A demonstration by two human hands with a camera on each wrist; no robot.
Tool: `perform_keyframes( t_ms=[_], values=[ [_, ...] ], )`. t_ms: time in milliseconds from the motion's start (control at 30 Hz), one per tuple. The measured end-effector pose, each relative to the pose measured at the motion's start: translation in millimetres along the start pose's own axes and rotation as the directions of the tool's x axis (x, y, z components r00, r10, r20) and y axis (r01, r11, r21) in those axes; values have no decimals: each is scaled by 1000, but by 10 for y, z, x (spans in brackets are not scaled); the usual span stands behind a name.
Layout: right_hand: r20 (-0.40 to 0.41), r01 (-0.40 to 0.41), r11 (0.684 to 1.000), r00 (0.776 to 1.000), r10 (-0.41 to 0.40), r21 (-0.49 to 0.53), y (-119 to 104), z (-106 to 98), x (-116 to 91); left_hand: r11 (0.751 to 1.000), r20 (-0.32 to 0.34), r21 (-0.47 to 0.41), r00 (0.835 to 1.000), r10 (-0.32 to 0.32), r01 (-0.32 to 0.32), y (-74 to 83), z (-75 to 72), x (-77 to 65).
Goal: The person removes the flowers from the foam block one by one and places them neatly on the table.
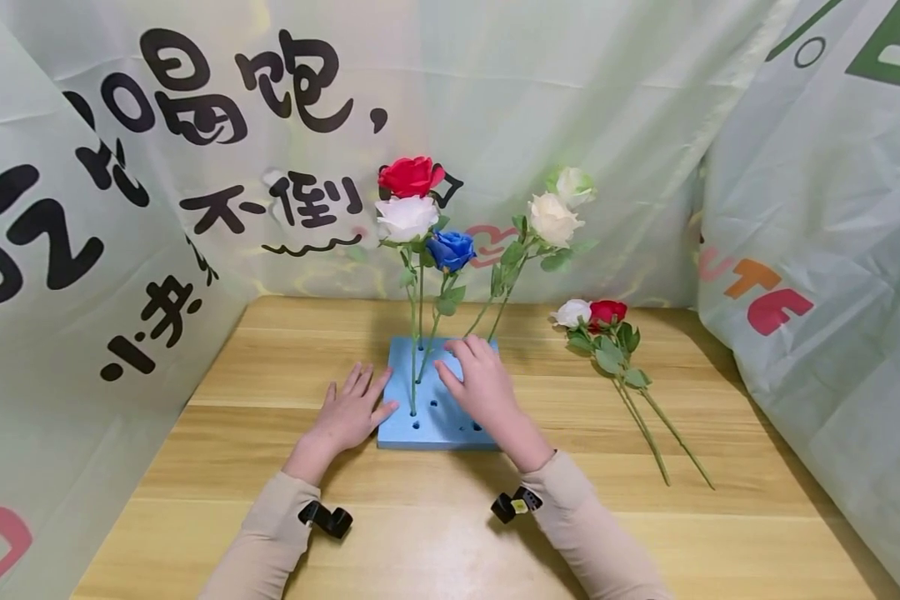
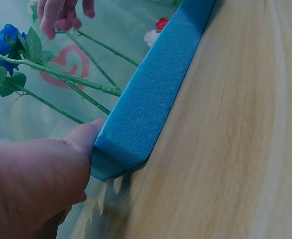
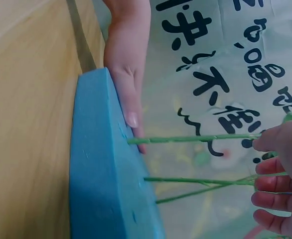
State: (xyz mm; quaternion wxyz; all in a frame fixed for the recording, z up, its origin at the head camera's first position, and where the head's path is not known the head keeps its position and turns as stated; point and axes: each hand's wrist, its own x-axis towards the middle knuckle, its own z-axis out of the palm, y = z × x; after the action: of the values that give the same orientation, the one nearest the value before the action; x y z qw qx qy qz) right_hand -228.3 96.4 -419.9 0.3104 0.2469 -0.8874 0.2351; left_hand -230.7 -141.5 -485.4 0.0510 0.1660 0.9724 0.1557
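A light blue foam block with holes in its top lies on the table. At its left stand a red rose, a white rose and a shorter blue rose, stems in the holes. A cream rose and a greenish-white rose lean right from its far side. My left hand rests spread at the block's left edge, its thumb touching the foam. Above the block is my right hand, fingers loosely bent, with nothing visibly held.
To the right, a loose white rose and a loose red rose lie on the wooden table, stems pointing toward the near right. Printed fabric hangs behind the table and along both sides.
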Motion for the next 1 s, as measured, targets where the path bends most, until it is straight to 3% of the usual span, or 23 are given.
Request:
perform_keyframes(
  t_ms=[433,1000],
  values=[
    [131,-97,991,988,85,89,-147,274,71,1000,3,-7,1000,-7,7,3,-5,-5],
    [137,-75,994,989,64,75,-213,356,68,1000,3,6,1000,-11,11,8,1,9]
  ],
)
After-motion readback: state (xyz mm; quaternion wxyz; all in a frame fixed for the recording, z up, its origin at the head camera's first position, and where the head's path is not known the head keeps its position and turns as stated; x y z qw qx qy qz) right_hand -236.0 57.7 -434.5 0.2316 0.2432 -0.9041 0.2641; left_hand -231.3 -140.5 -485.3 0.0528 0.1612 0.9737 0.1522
